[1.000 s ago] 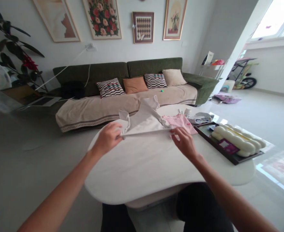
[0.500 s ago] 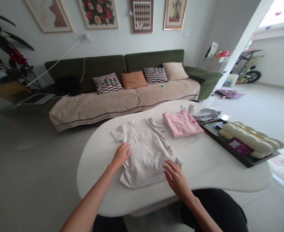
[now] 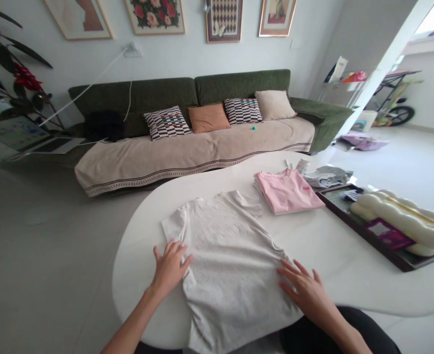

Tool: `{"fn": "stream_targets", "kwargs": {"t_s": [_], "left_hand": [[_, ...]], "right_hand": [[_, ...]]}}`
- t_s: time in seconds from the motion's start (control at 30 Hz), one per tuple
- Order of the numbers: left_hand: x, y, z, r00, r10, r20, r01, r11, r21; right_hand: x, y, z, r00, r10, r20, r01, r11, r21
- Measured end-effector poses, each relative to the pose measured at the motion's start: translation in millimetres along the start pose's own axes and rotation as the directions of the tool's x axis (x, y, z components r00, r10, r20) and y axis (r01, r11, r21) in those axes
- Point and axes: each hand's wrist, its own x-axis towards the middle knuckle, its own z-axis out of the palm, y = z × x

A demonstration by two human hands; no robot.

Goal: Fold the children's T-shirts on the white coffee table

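Observation:
A light grey T-shirt (image 3: 232, 260) lies spread on the white table (image 3: 139, 260), its sleeves toward the sofa and its hem reaching the near table edge. My left hand (image 3: 170, 268) rests at the shirt's left side, below the sleeve, with fingers spread. On the opposite side, my right hand (image 3: 305, 287) touches the shirt's right edge, fingers apart. Neither hand grips the cloth. Beyond the shirt, to the right, sits a stack of folded clothes with a pink shirt (image 3: 288, 191) on top.
On the table's right stands a dark tray (image 3: 364, 238) holding a puffy cream object (image 3: 401, 219) and a purple packet (image 3: 389, 234). A crumpled silver packet (image 3: 327, 176) lies behind it. A green sofa (image 3: 158, 93) with cushions lines the wall; a laptop (image 3: 54, 144) is at left.
The grey T-shirt has been spread wider and pulled closer, its hem now at the near table edge. My hands have moved farther apart, and the view has shifted slightly.

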Motion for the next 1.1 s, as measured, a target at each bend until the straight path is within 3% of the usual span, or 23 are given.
{"fn": "stream_targets", "kwargs": {"t_s": [0.13,0.23,0.33,0.47,0.63,0.87,0.97,1.1], "left_hand": [[65,12,-1.9,0.992,0.073,-0.103,-0.081,0.994,-0.074],[102,21,15.5,0.998,-0.056,-0.040,0.053,0.996,-0.073],[107,22,36.6,0.981,-0.195,0.004,0.195,0.980,-0.037],[99,19,49.1,0.979,-0.201,-0.029,0.201,0.980,-0.012],[101,18,48.9,0.977,-0.212,-0.029,0.212,0.977,-0.001],[102,18,50.7,0.977,-0.211,-0.042,0.212,0.977,0.014],[102,18,49.7,0.974,-0.223,-0.037,0.224,0.975,0.007],[102,18,51.2,0.973,-0.224,-0.054,0.224,0.975,0.005]], "right_hand": [[83,-18,-34,0.992,-0.052,-0.117,0.062,0.994,0.091],[162,-32,-46,0.983,0.150,-0.107,-0.146,0.988,0.046],[218,-39,-42,0.973,0.209,-0.096,-0.210,0.978,0.002],[255,-37,-31,0.972,0.220,-0.087,-0.224,0.973,-0.046],[282,-33,-36,0.990,0.129,-0.054,-0.135,0.985,-0.110],[297,-32,-65,0.976,0.074,-0.205,-0.114,0.975,-0.190],[274,-53,-51,0.970,0.033,-0.241,-0.085,0.974,-0.209],[220,-79,0,0.968,-0.207,-0.144,0.170,0.958,-0.232]]}}
